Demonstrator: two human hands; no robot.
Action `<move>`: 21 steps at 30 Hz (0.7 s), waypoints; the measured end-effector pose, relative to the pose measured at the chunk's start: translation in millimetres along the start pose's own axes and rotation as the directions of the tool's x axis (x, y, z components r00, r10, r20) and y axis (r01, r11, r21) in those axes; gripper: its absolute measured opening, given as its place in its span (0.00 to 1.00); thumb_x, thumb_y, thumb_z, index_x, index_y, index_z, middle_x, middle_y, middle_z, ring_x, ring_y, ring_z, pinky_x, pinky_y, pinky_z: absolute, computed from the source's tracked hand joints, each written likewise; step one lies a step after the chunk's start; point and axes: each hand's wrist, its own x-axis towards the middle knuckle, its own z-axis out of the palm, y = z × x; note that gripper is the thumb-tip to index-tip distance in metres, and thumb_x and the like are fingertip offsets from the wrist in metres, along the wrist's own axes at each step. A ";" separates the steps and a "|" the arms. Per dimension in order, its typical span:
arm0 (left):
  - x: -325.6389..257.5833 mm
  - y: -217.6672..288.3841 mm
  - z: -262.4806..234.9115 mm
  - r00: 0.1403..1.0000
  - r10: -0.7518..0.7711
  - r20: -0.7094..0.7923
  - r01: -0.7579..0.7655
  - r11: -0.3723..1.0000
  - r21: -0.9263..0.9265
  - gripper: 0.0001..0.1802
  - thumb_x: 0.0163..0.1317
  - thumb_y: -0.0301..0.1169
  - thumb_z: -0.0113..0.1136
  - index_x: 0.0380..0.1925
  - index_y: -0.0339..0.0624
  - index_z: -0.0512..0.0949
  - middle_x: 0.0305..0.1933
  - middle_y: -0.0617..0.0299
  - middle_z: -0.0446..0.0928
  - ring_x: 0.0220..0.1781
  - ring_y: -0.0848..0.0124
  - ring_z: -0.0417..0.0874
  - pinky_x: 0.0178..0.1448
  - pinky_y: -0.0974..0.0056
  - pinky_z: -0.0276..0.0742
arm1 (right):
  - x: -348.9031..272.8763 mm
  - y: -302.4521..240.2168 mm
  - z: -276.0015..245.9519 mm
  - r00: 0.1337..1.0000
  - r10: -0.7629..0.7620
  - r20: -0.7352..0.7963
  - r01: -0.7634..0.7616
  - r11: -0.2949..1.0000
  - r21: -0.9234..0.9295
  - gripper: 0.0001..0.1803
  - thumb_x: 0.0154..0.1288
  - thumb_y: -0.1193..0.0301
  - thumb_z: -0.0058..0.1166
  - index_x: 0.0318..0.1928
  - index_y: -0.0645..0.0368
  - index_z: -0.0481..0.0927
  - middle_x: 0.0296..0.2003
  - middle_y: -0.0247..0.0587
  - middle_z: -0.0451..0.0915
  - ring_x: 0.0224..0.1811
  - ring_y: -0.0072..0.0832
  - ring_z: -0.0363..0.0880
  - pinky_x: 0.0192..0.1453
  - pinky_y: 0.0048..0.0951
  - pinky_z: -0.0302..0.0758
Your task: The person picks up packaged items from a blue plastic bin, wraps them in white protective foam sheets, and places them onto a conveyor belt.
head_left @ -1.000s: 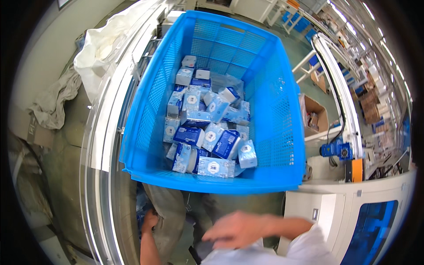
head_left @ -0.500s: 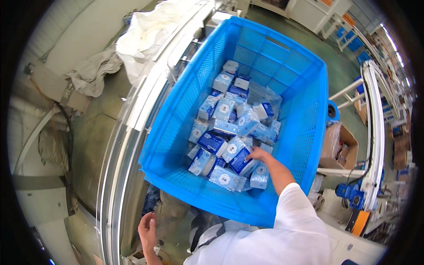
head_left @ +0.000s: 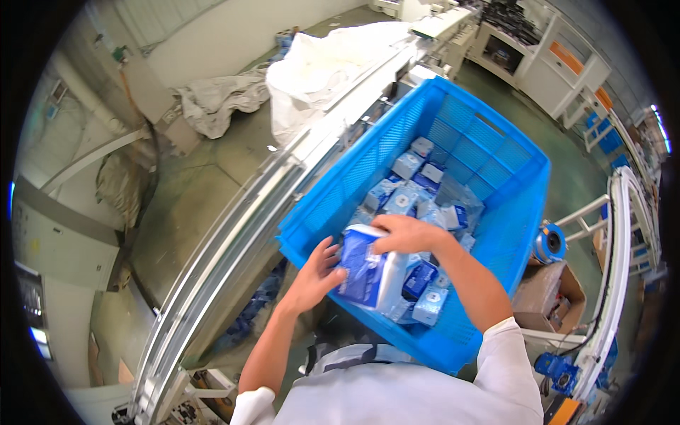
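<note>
A blue and white tissue pack (head_left: 362, 270) is up above the near left part of the big blue plastic crate (head_left: 504, 156). My right hand (head_left: 406, 234) grips its top end, fingers over the upper edge. Beside its left side is my left hand (head_left: 312, 278), fingers spread, the thumb close to the pack; whether it touches I cannot tell. Below, inside the crate, lie several more tissue packs (head_left: 402, 201), light blue and dark blue, heaped at different angles. The raised pack and my arms hide part of the heap.
A metal conveyor rail (head_left: 234, 205) runs along the crate's left side. Beyond it stands a large white sack (head_left: 312, 71). To the right are a cardboard box (head_left: 549, 297), a blue motor (head_left: 557, 371) and a curved white frame (head_left: 615, 283).
My right hand has lifted a tissue pack out of the heap, up and to the left. My left hand has risen from low beside the rail to the pack's side. The view has shifted.
</note>
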 end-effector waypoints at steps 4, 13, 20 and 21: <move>-30.6 -5.7 -25.9 0.998 0.060 0.004 -0.055 0.939 -0.338 0.39 0.55 0.46 0.68 0.61 0.38 0.63 0.56 0.58 0.73 0.55 0.68 0.76 0.59 0.60 0.71 | 7.0 -68.6 35.7 0.926 -0.258 -0.277 0.376 0.706 0.600 0.23 0.72 0.54 0.40 0.51 0.57 0.78 0.42 0.40 0.79 0.41 0.24 0.75 0.48 0.25 0.71; -162.8 -48.9 -99.8 0.988 0.030 -0.150 -0.121 0.751 -0.649 0.35 0.55 0.45 0.68 0.58 0.39 0.66 0.51 0.59 0.76 0.50 0.67 0.80 0.54 0.58 0.78 | -25.5 -165.9 185.5 0.731 -0.465 -0.499 0.566 0.822 0.064 0.25 0.55 0.76 0.54 0.56 0.66 0.70 0.52 0.47 0.76 0.48 0.36 0.77 0.49 0.32 0.76; -273.5 -112.1 -153.9 0.876 -0.054 -0.480 -0.251 0.798 -0.547 0.38 0.50 0.51 0.71 0.53 0.38 0.70 0.45 0.62 0.79 0.44 0.72 0.81 0.49 0.64 0.78 | 22.4 -218.9 338.7 0.599 -0.568 -0.565 0.518 0.813 -0.268 0.15 0.57 0.79 0.52 0.46 0.66 0.77 0.35 0.50 0.81 0.34 0.44 0.82 0.37 0.34 0.79; -288.1 -117.9 -165.7 0.868 -0.078 -0.490 -0.234 0.806 -0.544 0.38 0.50 0.51 0.71 0.53 0.38 0.71 0.45 0.62 0.79 0.43 0.72 0.81 0.48 0.64 0.79 | 22.0 -227.9 353.9 0.629 -0.570 -0.529 0.472 0.821 -0.322 0.13 0.58 0.77 0.52 0.45 0.66 0.77 0.33 0.48 0.81 0.33 0.43 0.82 0.36 0.34 0.79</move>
